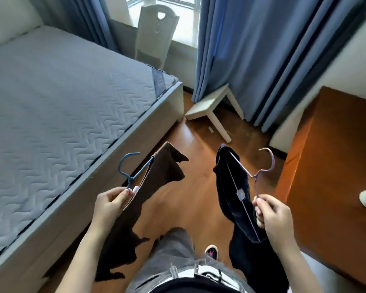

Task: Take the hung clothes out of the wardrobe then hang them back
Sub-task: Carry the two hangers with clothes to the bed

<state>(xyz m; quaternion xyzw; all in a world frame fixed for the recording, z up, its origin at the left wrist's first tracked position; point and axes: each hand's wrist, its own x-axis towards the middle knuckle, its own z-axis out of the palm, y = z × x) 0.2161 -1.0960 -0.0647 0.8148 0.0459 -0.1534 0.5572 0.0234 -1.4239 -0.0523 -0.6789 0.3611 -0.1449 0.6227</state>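
Left hand (pixel 109 203) grips the blue hanger (pixel 129 168), right hand (pixel 273 212) the purple hanger (pixel 262 166). Both hooks point up and away; no wardrobe in view

We see a glossy wood floor (pixel 178 134) reflecting window light, a matt quilted cloth mattress (pixel 51 102), soft blue cloth curtains (pixel 251 49), a smooth blue coated hanger (pixel 128 166) carrying matt brown cloth (pixel 156 182), and dark napped cloth (pixel 230 197).
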